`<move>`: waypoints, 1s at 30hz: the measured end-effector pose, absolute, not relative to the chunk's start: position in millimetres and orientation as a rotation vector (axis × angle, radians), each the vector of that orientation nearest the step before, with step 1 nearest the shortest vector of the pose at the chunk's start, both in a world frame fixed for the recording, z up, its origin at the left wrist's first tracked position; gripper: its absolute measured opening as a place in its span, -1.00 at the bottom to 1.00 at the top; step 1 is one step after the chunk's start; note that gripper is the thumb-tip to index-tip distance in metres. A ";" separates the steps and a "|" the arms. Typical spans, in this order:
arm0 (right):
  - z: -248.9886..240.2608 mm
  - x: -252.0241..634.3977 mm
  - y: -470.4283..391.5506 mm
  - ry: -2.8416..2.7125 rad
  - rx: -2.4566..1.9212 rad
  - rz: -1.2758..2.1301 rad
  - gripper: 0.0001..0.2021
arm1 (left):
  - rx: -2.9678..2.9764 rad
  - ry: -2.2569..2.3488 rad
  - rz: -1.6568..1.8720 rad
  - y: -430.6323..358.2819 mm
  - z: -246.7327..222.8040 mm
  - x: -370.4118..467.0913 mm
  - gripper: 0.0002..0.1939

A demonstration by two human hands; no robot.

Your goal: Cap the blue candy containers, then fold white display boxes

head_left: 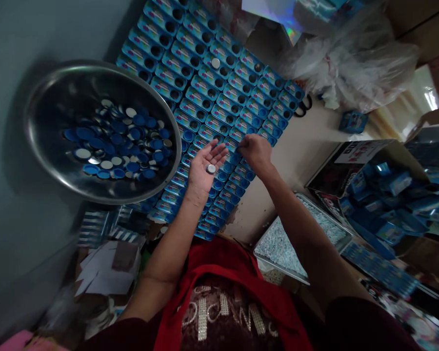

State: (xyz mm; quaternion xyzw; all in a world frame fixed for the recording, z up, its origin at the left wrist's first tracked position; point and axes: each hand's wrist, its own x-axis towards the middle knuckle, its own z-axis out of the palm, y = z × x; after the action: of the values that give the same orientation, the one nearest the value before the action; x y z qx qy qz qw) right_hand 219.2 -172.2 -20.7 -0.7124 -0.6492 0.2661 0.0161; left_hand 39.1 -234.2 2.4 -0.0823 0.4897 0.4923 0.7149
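Observation:
My left hand is turned palm up with its fingers loosely extended, over the rows of blue boxes. On its palm rests a small round disc, pale on top. My right hand reaches down to a blue box just right of it, fingertips pinched together; what they hold, if anything, is hidden. The blue printed boxes stand in tight slanting rows. Many show a dark round hole at one end, while those nearer me have blue discs there. Another pale disc lies on a box farther back.
A large steel bowl of blue and white discs stands left. At the right are a tray of pale granules, an open carton of blue packs and clear plastic bags. Black-handled scissors lie beside the boxes.

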 end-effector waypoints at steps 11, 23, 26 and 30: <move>4.7 194.0 -194.2 -2.054 -1.940 0.924 -0.83 | -0.146 1.021 1.215 -226.2 6.4 45.1 -0.61; 8.6 208.5 -178.6 -1.402 -1.608 1.442 -0.77 | 0.071 1.106 1.155 -197.9 27.0 69.5 -0.55; 12.8 222.4 -126.7 -1.343 -1.742 1.111 -0.75 | 0.331 1.308 1.257 -139.1 30.1 65.4 -0.69; 15.5 240.2 -66.2 -1.367 -1.889 0.861 -0.69 | 0.602 1.449 1.281 -29.5 14.1 51.5 -0.53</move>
State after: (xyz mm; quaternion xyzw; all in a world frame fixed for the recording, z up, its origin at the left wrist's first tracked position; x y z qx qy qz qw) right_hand 240.2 -66.2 15.5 -0.7195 -0.5207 0.3278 0.3221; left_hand 51.5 -29.5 14.1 0.2519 0.6069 0.5365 0.5295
